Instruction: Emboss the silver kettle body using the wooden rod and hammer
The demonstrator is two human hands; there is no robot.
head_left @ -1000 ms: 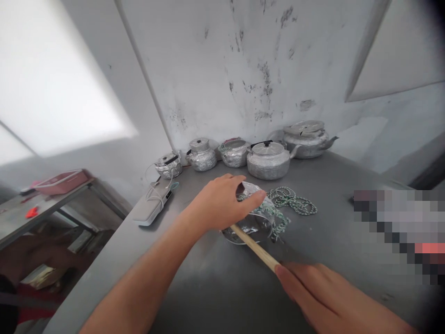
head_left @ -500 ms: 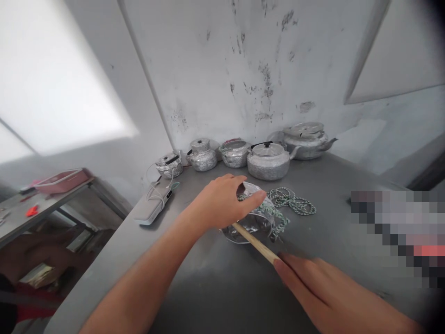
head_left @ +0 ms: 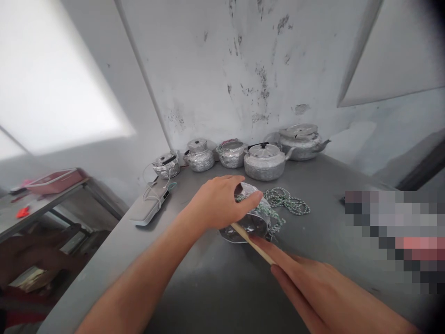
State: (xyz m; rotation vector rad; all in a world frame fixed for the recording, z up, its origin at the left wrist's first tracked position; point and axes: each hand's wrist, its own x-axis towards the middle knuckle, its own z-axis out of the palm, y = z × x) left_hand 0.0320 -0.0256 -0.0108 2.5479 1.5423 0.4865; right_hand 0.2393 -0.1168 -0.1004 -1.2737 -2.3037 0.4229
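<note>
A small crumpled silver metal pot point(head_left: 257, 225) lies tipped on the grey table, its open mouth facing me. My left hand point(head_left: 224, 202) grips it from above, thumb apart and the other fingers curled over its far side. In my right hand point(head_left: 295, 273) is a pale wooden stick point(head_left: 259, 250), with one finger stretched along it. The stick's far end reaches the pot's mouth, under my left hand; its tip is hidden. Green-and-white cord point(head_left: 273, 215) is wrapped around the pot, and a loose coil of the same cord point(head_left: 288, 202) lies behind it.
Along the wall stand several silver kettles and pots, including a lidded kettle point(head_left: 264, 161) and a larger one point(head_left: 302, 141). A power bank point(head_left: 149, 208) with a white cable lies at left. A side table holds a pink basket point(head_left: 55, 181). A blurred-out patch covers the right.
A finger of my right hand has stretched forward along the stick, closer to the pot. My left hand keeps its place on the pot. The whole view has shifted slightly.
</note>
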